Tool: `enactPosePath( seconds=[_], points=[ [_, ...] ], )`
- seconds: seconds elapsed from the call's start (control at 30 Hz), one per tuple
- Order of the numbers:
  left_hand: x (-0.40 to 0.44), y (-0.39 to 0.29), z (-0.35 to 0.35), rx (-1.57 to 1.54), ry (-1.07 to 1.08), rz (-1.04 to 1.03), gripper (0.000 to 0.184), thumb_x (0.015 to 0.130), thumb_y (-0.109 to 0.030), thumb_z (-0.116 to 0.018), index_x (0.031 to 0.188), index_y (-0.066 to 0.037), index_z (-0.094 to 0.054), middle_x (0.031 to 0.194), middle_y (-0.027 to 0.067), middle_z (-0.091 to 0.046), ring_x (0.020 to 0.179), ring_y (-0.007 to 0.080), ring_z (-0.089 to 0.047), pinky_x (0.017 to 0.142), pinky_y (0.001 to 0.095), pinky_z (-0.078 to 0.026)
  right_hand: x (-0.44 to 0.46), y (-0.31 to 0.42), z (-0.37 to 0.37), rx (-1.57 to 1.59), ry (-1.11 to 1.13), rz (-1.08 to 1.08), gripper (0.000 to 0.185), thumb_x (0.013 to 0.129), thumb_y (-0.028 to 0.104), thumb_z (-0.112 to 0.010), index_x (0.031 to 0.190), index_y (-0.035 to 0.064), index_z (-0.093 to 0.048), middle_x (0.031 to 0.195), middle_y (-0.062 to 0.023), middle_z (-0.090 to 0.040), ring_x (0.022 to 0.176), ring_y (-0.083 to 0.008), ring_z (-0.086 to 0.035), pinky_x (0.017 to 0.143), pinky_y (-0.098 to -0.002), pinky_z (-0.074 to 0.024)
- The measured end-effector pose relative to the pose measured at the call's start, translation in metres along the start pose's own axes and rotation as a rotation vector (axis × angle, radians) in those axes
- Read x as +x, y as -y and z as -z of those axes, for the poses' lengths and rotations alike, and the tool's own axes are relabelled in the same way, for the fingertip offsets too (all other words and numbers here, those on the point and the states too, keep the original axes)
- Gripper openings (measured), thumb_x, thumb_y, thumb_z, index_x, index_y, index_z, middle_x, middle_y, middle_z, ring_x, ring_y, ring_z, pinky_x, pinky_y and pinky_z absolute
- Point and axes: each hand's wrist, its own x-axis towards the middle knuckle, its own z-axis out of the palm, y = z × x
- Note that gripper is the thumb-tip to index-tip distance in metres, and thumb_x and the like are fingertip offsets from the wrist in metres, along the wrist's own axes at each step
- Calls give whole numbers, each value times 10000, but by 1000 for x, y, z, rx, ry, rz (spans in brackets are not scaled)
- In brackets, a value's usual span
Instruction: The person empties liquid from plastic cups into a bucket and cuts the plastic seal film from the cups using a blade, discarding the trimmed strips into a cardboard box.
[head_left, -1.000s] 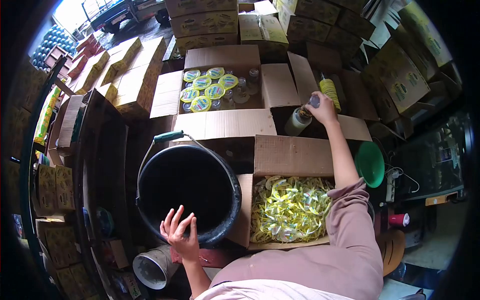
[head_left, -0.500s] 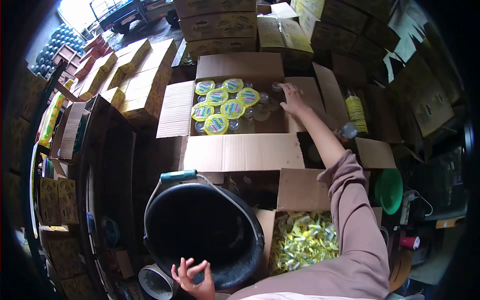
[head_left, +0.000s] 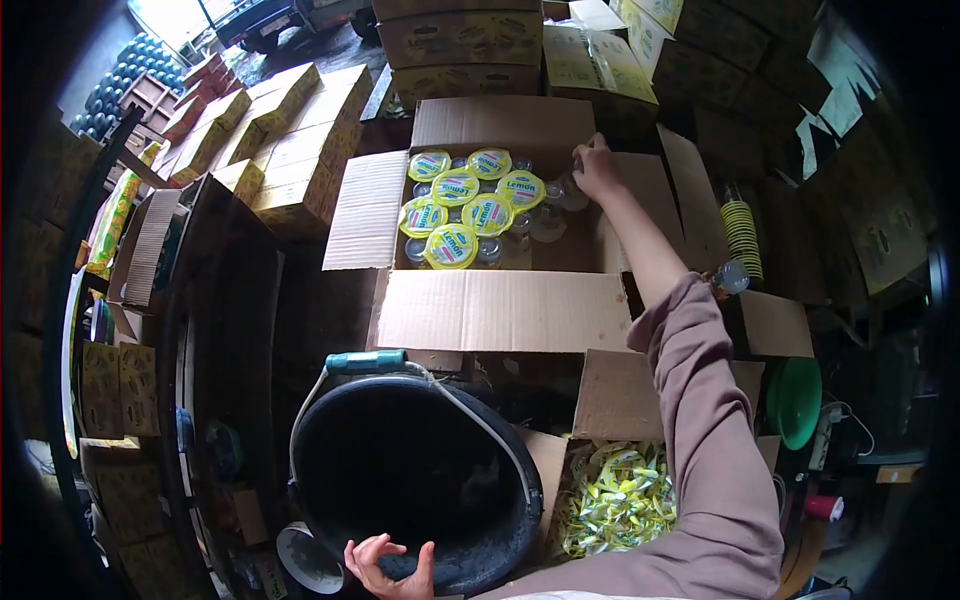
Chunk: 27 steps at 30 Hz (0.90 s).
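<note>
My right hand [head_left: 596, 172] is at the far right corner of an open cardboard box [head_left: 500, 305], fingers bent downward. What they hold, if anything, is hidden; a clear plastic cup [head_left: 572, 194] shows faintly just below them. On the box's left side lie several cups with yellow lemon lids [head_left: 487, 215], above and beside more clear cups. My left hand [head_left: 388, 570], holding nothing, is over the near rim of a black bucket [head_left: 520, 500], thumb and fingers apart. The bucket's teal handle grip [head_left: 366, 361] rests at its far side.
Right of the bucket, a carton holds yellow wrapper scraps [head_left: 620, 500]. A stack of yellow cups [head_left: 740, 240] and a green basin [head_left: 795, 403] stand at right. Stacked cartons [head_left: 465, 40] rise behind the box; a white container [head_left: 308, 560] is beside the bucket.
My right hand has moved slightly toward the box's far right corner, and its fingers are more bent. My left hand stays near the bucket rim. The view has shifted slightly.
</note>
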Motion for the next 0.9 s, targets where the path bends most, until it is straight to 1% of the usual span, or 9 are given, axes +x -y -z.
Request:
enactPosePath(
  seconds=[0.13,0.2,0.33,0.47,0.53,0.6,0.73,0.8,0.9],
  points=[
    [7,2,5,84,35,-157,330,706,-154,-678,1015,-96,-578,855,66,-595,838,214,-548,930,408,-297,4,15,47,144,-288,163,225,603,57,-646,824,74,-603,896,-118,-466,848,-276,-524,752,-363,-455],
    [-3,-1,1,55,-27,-50,239,636,-55,-700,860,-94,-627,930,59,-604,1021,243,-489,960,417,-269,-3,31,84,172,-381,204,219,597,54,-654,810,75,-606,879,-109,-469,843,-274,-520,751,-360,-452],
    [-4,2,3,45,-37,-107,211,565,-93,-754,560,-81,-544,993,60,-584,1040,275,-473,942,433,-287,-47,58,163,268,-541,177,246,598,58,-699,831,81,-621,876,-95,-483,757,-240,-551,716,-341,-464],
    [-11,8,4,-209,-181,-149,362,562,-152,-785,736,-67,-478,977,97,-534,985,277,-486,919,378,-313,-146,72,230,547,-571,-53,241,667,98,-704,887,62,-612,857,-77,-554,710,-172,-590,669,-289,-493],
    [-16,2,7,-221,-234,-191,499,587,-183,-774,936,-81,-432,1062,122,-467,988,268,-454,908,374,-322,-216,75,234,1593,-349,-239,305,720,91,-663,998,37,-549,894,-65,-584,791,-148,-591,696,-269,-503],
    [-31,-12,-1,-615,-225,-206,535,640,-188,-745,1041,-63,-414,1099,118,-439,1012,243,-441,903,370,-327,-299,90,239,1802,-342,-215,326,770,94,-621,1059,19,-489,925,-59,-587,839,-135,-582,717,-278,-507],
    [-83,-68,-8,-1399,742,134,713,747,-292,-654,1283,-42,-257,1273,123,-346,1173,244,-359,961,382,-298,-445,131,253,1946,-278,-470,282,814,79,-566,1080,43,-478,1013,-42,-532,908,-136,-555,788,-288,-500],
    [-116,-83,-24,-1575,841,201,731,773,-356,-616,1306,-52,-220,1310,126,-322,1225,255,-311,982,409,-282,-496,158,274,1876,-266,-674,301,770,37,-615,1045,54,-494,1018,-34,-503,904,-128,-534,792,-261,-476],
    [-140,-100,-25,-1753,860,529,566,835,-353,-543,1256,-59,-305,1249,106,-390,1198,255,-354,959,430,-314,-549,170,282,1429,-344,-376,303,680,-34,-681,924,68,-533,955,-20,-420,969,-121,-466,832,-267,-478]
  ],
)
